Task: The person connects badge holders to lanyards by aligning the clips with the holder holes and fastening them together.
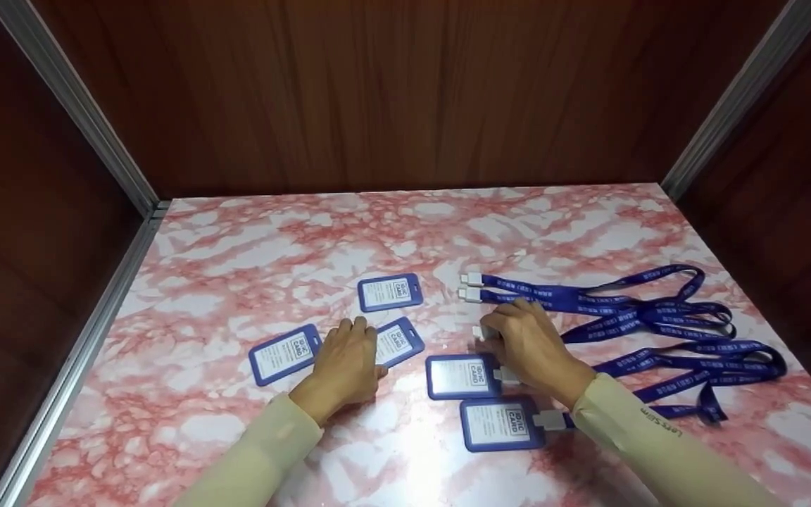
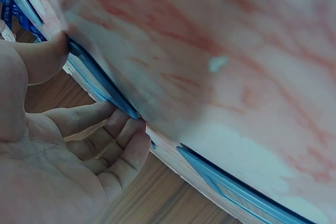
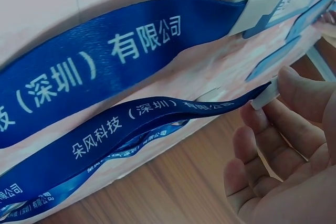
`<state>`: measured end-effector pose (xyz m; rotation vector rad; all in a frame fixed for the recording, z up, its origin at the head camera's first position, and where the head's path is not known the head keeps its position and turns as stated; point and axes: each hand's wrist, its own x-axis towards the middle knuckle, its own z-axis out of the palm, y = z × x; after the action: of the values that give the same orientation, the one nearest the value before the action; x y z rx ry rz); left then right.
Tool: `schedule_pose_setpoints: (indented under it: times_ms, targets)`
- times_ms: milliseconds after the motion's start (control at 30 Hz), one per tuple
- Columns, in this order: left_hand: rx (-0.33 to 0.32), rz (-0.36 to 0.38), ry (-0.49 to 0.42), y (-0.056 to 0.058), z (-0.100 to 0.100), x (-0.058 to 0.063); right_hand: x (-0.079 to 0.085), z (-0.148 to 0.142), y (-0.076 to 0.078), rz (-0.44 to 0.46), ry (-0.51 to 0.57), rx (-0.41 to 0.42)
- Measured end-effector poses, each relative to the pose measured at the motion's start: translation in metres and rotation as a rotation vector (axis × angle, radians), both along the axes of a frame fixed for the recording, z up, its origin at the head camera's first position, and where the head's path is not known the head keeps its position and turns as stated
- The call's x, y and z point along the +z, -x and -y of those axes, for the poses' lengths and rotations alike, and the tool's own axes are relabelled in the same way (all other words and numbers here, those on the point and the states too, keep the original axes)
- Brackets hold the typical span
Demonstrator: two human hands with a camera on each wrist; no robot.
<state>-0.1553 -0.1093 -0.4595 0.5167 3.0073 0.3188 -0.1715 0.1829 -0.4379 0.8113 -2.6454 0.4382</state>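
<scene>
My left hand (image 1: 344, 362) holds a blue ID card holder (image 1: 400, 343) low over the marbled table, partly covering it in the head view. In the left wrist view the thumb is at one end of this holder (image 2: 102, 80) and the fingertips are at the other. To the right, my right hand (image 1: 533, 346) pinches the white clip (image 3: 266, 97) of a blue lanyard (image 3: 152, 111) between thumb and forefinger. Just below that hand lie two card holders, the upper (image 1: 459, 377) and the lower (image 1: 503, 424), each joined to a lanyard clip.
Two loose card holders lie on the table (image 1: 236, 436): one beyond the left hand (image 1: 390, 292), one left of it (image 1: 282, 354). Two lanyards with white clips (image 1: 471, 279) stretch to the right, and further looped lanyards (image 1: 687, 380) lie nearer. Wooden panels (image 1: 405, 91) enclose the table.
</scene>
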Motion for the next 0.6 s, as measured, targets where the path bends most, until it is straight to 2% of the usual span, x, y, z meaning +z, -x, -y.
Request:
schedule_pose_setpoints:
  times_ms: [200,600]
  targets:
    - [-0.011,0.013,-0.007,0.0016,0.0008,-0.0005,0.0006,0.0033,0.0002,0.006,-0.009,-0.008]
    - [-0.040,0.006,0.016,0.0048,0.0014,0.0001,-0.0011,0.0073,0.0024,-0.038,-0.005,0.050]
